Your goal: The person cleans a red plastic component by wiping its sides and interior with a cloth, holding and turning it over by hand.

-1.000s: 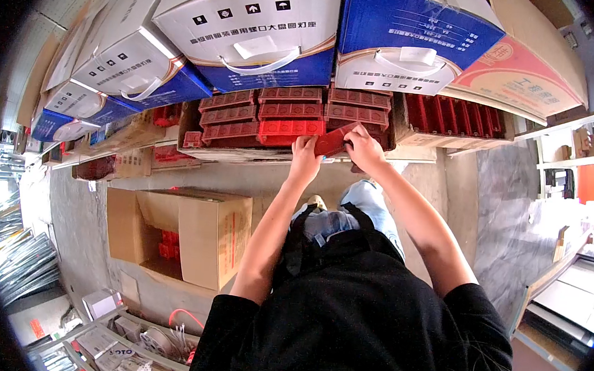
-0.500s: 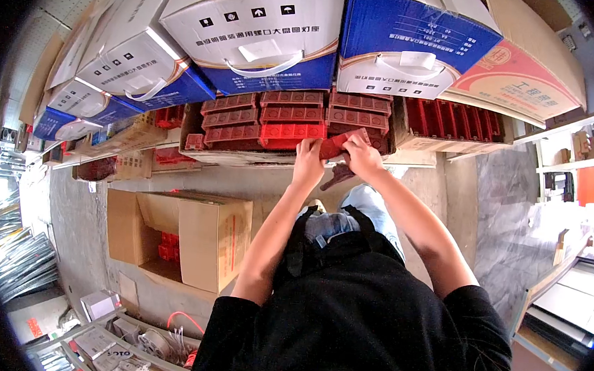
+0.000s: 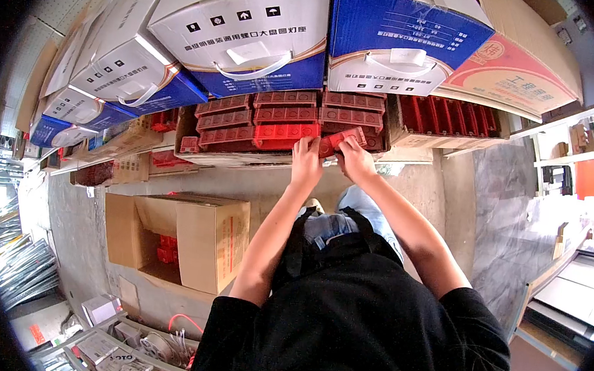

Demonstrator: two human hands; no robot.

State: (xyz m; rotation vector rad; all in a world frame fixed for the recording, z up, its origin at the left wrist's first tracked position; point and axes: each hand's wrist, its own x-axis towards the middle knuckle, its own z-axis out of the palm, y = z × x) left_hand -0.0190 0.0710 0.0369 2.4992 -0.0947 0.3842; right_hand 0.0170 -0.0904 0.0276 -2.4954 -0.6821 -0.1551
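A strip of red plastic wall boxes (image 3: 327,146) lies at the front right of an open carton (image 3: 243,157), tilted slightly up to the right. My left hand (image 3: 306,162) is closed at its left end, by a brighter red strip (image 3: 276,134). On the right, my right hand (image 3: 357,161) grips the same strip from the front, fingers over its near edge. Several darker red strips (image 3: 288,98) lie in rows behind it. My palms hide the strip's underside.
White and blue cartons (image 3: 263,33) stand above the red strips. To the right is another carton of red pieces (image 3: 448,121). An open cardboard box (image 3: 212,245) with red parts sits on the floor at left. A shelf unit (image 3: 567,297) stands at right.
Both hands have turned and lowered the red strip into line with the row in the carton. The dark red piece that hung below my right hand no longer shows. The view has shifted slightly.
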